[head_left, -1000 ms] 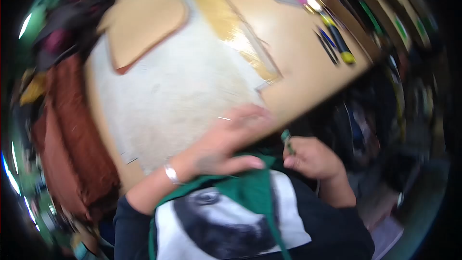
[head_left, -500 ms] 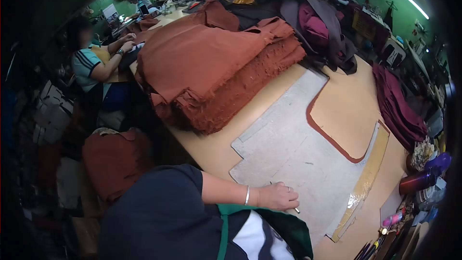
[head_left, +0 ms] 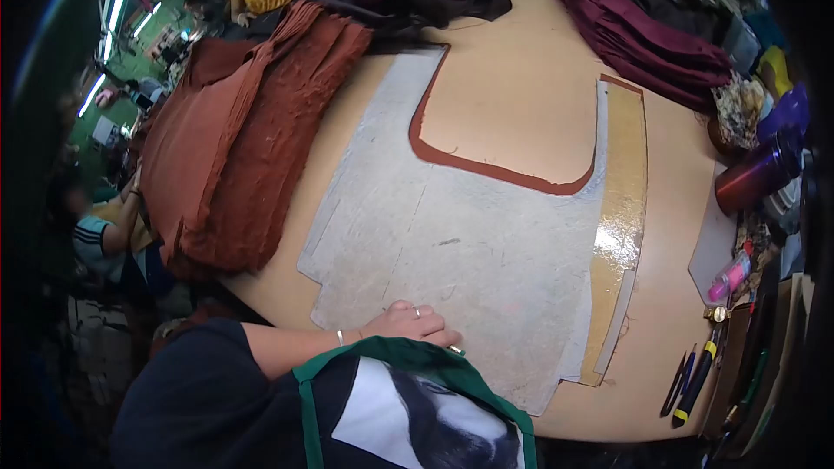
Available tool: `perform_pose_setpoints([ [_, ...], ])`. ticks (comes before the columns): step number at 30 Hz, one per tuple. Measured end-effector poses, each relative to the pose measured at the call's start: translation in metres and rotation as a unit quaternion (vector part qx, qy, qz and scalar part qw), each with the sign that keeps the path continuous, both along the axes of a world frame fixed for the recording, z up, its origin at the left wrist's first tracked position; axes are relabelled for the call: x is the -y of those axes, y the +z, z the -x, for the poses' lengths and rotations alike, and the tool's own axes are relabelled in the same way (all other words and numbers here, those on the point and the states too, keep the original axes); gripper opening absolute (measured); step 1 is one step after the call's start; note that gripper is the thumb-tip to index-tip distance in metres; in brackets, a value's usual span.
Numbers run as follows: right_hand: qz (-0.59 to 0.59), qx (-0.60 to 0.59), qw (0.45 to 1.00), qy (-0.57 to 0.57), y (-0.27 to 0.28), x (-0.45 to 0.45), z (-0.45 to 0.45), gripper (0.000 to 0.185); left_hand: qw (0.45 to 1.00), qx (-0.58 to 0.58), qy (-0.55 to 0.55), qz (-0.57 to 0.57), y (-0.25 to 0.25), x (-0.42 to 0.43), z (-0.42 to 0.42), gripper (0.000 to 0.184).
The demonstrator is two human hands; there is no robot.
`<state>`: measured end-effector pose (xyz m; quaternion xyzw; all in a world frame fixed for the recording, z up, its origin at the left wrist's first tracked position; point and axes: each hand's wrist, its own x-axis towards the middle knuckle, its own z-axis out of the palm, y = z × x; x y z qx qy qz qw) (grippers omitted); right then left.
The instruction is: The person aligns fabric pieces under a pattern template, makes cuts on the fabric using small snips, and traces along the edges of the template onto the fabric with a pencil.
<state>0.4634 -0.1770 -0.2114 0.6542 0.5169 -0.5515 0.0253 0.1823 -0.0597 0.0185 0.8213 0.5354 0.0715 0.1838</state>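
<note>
My left hand point(head_left: 412, 324), with a ring and a bracelet, rests on a large grey pattern sheet point(head_left: 460, 269). Its fingers are curled around a slim pen-like stick point(head_left: 456, 350), of which only a short light end shows. The grey sheet has a deep rounded cutout and a yellow taped strip point(head_left: 618, 191) along its right side. Rust-coloured fabric point(head_left: 495, 171) shows from under it as a narrow border around the cutout. My right hand is not in view; the green-edged apron point(head_left: 417, 382) covers the near edge.
A thick stack of rust fabric point(head_left: 252, 139) stands left on the table point(head_left: 512, 78). Maroon cloth point(head_left: 643, 35) lies at the far right. A tumbler point(head_left: 756, 175), a pink bottle point(head_left: 730, 278) and a cutter point(head_left: 695, 382) are along the right side. Co-workers sit at the left and back.
My view has swung right and down, so the fabric stack sits farther left and more of the grey sheet shows. My left hand stays on the sheet with the stick.
</note>
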Motion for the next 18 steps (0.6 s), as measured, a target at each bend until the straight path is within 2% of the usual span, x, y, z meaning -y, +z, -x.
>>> perform_pose_setpoints([
  [5,0.008,0.02,1.0,0.003,-0.011,0.003,0.004,0.026,1.0,0.0,0.008,0.023,0.007,-0.002,-0.001,0.035],
  [14,0.001,0.049,0.999,0.018,-0.023,0.009,-0.002,0.026,1.0,0.009,0.003,-0.001,-0.002,0.001,0.001,0.036],
  [18,-0.005,0.064,0.998,0.025,-0.03,0.01,-0.011,0.026,0.996,-0.015,-0.007,-0.089,-0.01,0.001,0.003,0.026],
])
